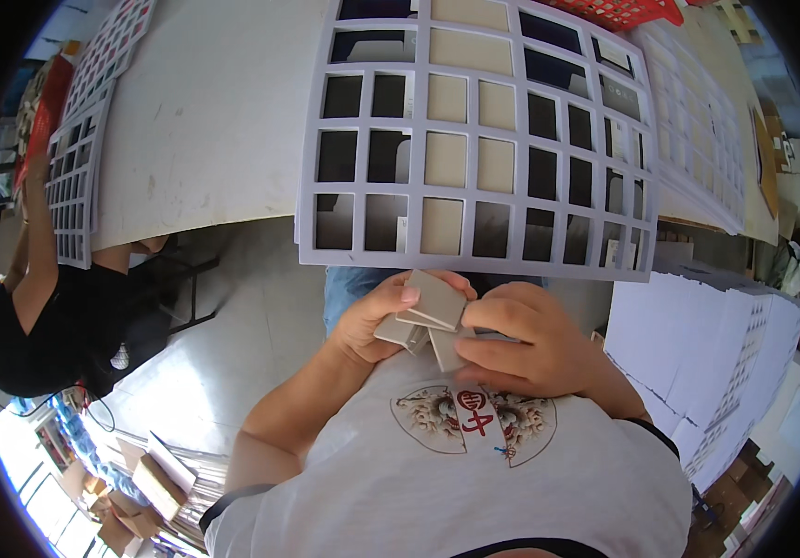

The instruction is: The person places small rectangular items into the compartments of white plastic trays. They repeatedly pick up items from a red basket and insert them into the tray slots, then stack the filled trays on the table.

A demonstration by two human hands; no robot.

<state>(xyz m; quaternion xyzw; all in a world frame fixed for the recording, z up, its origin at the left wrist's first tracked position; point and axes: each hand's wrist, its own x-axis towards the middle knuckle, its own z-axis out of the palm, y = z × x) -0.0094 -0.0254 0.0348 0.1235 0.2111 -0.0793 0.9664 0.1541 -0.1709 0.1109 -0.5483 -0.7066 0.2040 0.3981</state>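
Note:
Several small beige square tiles (pixel 436 300) are fanned out between my hands, just beyond the near edge of the white grid frame (pixel 421 149) and close to my shirt. My left hand (pixel 367 316) is closed on them, its thumb lying on the top tile. My right hand (pixel 535 339) has its fingers bent against the tiles' right side, gripping a lower tile (pixel 446 350) that points down. Beige pieces fill the frame's middle columns. Other openings look black, dark blue or grey, some with white strips.
The frame overhangs the near edge of the pale table (pixel 205 121). More white grid frames lie at right (pixel 698 130) and left (pixel 79 177). A red basket (pixel 614 11) stands at the far edge. At left sits another person in black (pixel 46 335). White boxes (pixel 698 344) are stacked at right.

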